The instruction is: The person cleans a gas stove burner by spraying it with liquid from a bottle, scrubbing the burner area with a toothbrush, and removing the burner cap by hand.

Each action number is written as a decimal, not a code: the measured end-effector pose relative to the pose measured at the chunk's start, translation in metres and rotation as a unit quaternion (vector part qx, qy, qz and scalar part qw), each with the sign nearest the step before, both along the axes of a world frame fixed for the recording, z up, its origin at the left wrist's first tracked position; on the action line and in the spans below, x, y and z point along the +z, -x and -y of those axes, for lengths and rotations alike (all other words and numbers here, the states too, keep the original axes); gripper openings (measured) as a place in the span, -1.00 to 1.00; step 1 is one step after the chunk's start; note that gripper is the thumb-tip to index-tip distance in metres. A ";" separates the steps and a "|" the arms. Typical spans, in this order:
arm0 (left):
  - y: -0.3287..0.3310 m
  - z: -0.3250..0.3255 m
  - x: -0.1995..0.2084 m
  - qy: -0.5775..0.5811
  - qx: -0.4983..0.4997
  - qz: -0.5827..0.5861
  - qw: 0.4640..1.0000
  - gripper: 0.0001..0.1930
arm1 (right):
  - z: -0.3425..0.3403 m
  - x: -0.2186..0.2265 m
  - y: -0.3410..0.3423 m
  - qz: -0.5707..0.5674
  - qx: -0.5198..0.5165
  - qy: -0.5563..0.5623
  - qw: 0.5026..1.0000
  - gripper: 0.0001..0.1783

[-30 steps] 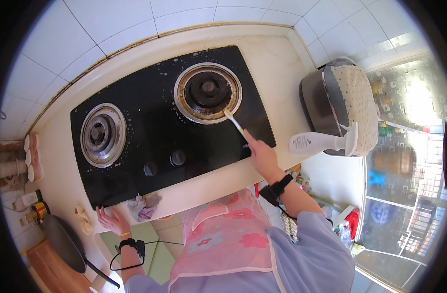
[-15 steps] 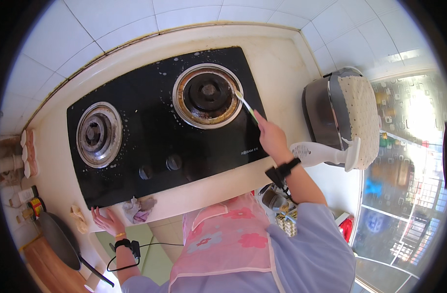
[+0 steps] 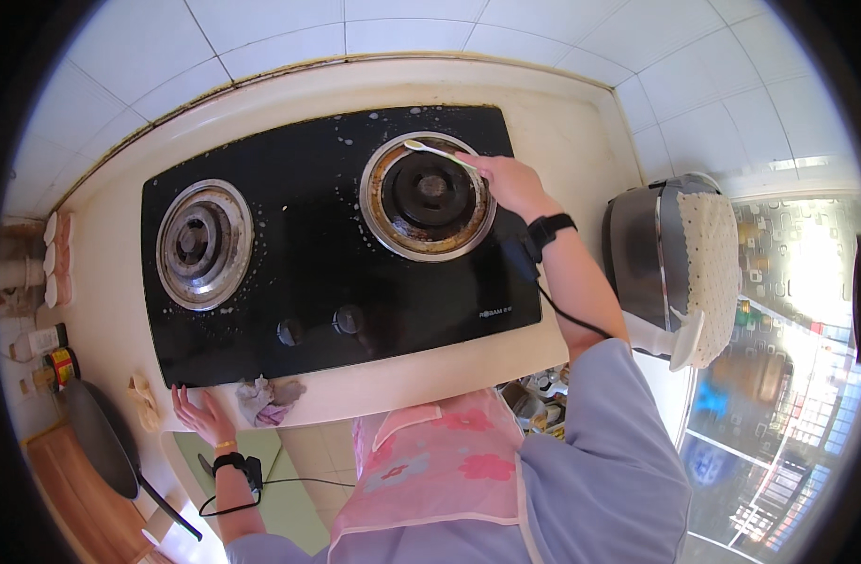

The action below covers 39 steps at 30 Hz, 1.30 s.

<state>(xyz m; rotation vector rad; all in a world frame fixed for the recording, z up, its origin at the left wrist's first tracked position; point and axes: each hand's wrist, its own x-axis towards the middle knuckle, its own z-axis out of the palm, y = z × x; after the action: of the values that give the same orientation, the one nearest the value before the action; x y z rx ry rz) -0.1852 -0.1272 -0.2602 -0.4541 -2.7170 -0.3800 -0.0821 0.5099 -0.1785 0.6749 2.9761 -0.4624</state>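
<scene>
My right hand (image 3: pixel 515 185) is closed around the handle of a toothbrush (image 3: pixel 446 156), white with a greenish end. Its head touches, or hovers just over, the upper left of the stained ring of the right burner (image 3: pixel 431 195). That ring is brown and grimy inside its metal rim. Fingers spread, my left hand (image 3: pixel 203 415) rests on the counter edge at the front left corner of the black gas stove (image 3: pixel 289 263). A crumpled greyish-pink rag (image 3: pixel 266 399) lies on the counter just right of it. White droplets speckle the glass around both burners.
The left burner (image 3: pixel 204 244) and two knobs (image 3: pixel 346 320) are on the stove. A rice cooker (image 3: pixel 637 244) under a dotted cloth stands right, beside a white spray bottle (image 3: pixel 680 340). A frying pan (image 3: pixel 101 437) and a tan cloth (image 3: pixel 143 402) are at left. A cable hangs from each wrist.
My right hand has carried the toothbrush up and across, from the right side of the burner ring to its upper left. The view has shifted slightly. My left hand stays at the counter edge.
</scene>
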 end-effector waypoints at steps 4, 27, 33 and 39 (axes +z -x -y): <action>-0.003 0.002 0.001 -0.006 0.003 -0.003 1.000 -0.60 | -0.035 0.014 -0.005 0.033 0.030 -0.027 0.999 -0.45; 0.000 0.001 0.002 -0.002 0.010 0.017 1.000 -0.60 | -0.024 0.006 0.044 -0.028 0.128 -0.033 0.991 -0.40; -0.005 0.005 0.001 0.002 0.021 0.007 1.000 -0.57 | -0.061 0.011 0.030 -0.023 0.103 -0.046 0.993 -0.41; -0.001 0.003 -0.001 -0.001 0.020 0.016 1.000 -0.56 | -0.030 0.000 0.069 -0.070 0.183 0.006 0.981 -0.48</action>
<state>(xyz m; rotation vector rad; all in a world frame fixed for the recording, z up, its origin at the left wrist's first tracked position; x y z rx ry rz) -0.1842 -0.1299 -0.2616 -0.3969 -2.7518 -0.3834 -0.1514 0.5402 -0.1781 0.0860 3.1216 -0.5154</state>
